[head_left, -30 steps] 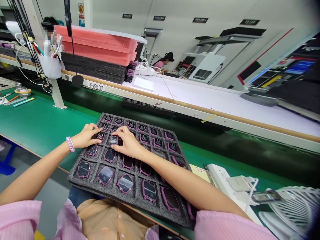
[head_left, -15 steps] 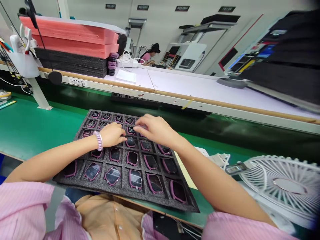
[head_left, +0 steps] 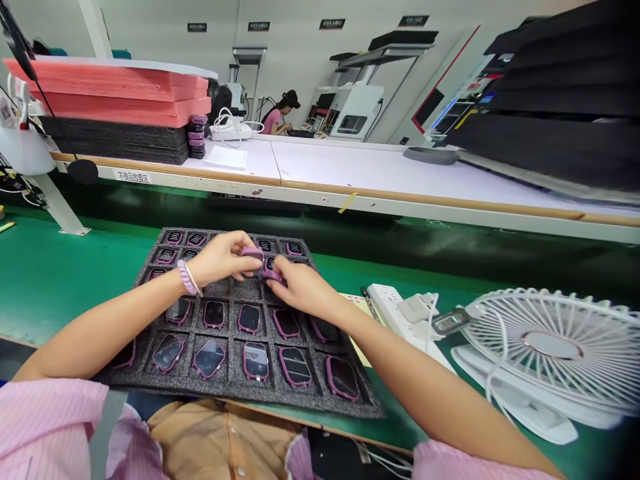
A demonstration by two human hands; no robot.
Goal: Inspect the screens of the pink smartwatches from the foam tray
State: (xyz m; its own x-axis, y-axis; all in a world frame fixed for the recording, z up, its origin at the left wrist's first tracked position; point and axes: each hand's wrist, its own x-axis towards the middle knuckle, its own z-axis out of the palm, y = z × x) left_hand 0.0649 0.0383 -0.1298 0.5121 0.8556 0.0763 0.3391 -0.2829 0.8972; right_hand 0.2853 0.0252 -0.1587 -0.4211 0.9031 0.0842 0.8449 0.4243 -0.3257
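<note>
Close to you, the black foam tray (head_left: 125,380) with square pockets overhangs the green table edge, its long side running left to right. Over its far middle, your left hand (head_left: 220,259) pinches a purple watch case (head_left: 252,253), held level. Your right hand (head_left: 300,288) closes its fingers on another purple case (head_left: 273,275). The white desk fan (head_left: 555,353) lies at right.
</note>
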